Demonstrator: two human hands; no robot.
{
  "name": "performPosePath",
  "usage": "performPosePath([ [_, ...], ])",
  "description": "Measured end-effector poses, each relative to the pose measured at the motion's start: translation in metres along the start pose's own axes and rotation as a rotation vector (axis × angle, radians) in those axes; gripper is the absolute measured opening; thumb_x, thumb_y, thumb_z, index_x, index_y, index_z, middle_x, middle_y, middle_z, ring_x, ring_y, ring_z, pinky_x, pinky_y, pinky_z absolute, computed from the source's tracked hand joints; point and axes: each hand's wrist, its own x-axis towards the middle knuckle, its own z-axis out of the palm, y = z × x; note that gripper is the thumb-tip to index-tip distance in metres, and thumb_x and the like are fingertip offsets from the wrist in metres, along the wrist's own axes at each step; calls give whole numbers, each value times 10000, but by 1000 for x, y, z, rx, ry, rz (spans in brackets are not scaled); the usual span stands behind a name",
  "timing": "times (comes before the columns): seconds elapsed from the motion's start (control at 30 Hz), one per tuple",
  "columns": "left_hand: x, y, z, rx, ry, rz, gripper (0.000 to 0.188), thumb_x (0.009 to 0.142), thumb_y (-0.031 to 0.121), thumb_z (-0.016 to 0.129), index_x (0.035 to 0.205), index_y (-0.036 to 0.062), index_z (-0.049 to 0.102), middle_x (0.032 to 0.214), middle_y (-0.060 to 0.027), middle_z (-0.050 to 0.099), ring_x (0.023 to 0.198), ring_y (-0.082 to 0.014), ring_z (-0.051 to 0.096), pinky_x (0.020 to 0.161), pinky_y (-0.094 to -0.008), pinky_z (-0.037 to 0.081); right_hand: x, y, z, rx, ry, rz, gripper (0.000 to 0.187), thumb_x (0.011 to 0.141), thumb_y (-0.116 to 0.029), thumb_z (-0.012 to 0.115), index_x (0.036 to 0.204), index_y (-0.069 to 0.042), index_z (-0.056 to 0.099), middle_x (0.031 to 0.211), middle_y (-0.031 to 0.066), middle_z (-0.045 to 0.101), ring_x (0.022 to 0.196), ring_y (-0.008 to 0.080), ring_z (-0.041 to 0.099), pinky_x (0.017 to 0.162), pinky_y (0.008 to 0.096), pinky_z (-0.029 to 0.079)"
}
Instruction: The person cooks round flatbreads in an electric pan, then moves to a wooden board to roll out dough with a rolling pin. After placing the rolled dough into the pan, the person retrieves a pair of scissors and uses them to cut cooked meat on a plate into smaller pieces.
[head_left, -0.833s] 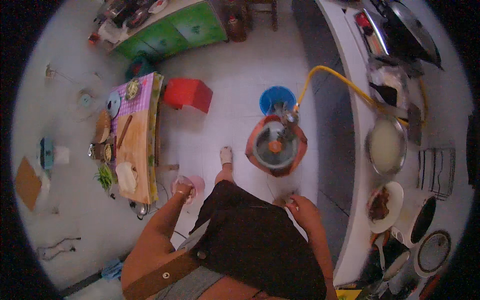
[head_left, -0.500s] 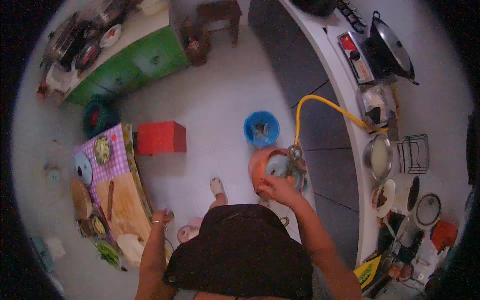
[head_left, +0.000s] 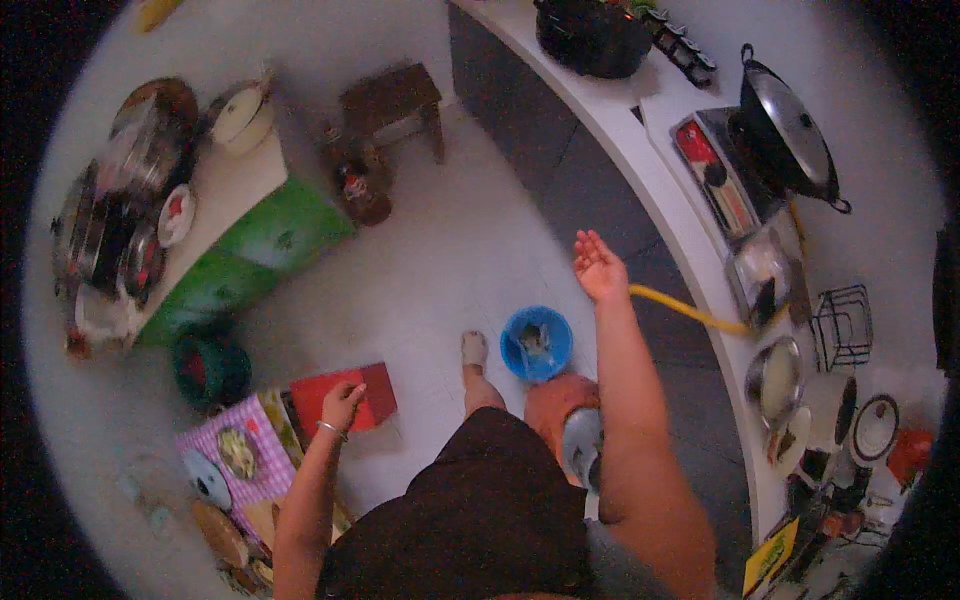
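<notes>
My right hand reaches ahead with its palm turned up and its fingers stretched out, holding nothing. Below it a yellow hose runs toward the counter. A round orange container with a greyish top, looking like a gas cylinder, stands by my right forearm, which partly hides it and its hose fitting. My left hand, with a bracelet at the wrist, hangs over a red box. Its fingers are curled in, and I see nothing in them.
A blue bucket with a plastic liner stands ahead. To the left is a low table with a checked cloth. A green cabinet and a wooden stool stand farther off. Along the right runs a white counter with a wok on a stove.
My right hand has left the orange cylinder and swung forward, opening out. My left hand has risen and moved forward over the red box. My body has turned and stepped ahead.
</notes>
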Motion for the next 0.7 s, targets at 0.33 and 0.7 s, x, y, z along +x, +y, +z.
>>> performPosePath([
  [0.33,194,83,46,3,-394,-192,376,857,373,581,997,24,600,856,-48,623,751,-150,583,638,-283,461,256,-42,53,193,158,-220,405,830,-22,408,1229,-71,454,1225,97,511,964,278,547,679,318,451],
  [0.7,425,359,208,-521,-911,-3,627,870,603,372,1128,62,556,1128,-79,587,978,-195,550,838,-343,391,308,-80,33,516,239,-583,209,843,-21,439,1027,-58,531,1001,115,578,864,243,552,703,352,433],
])
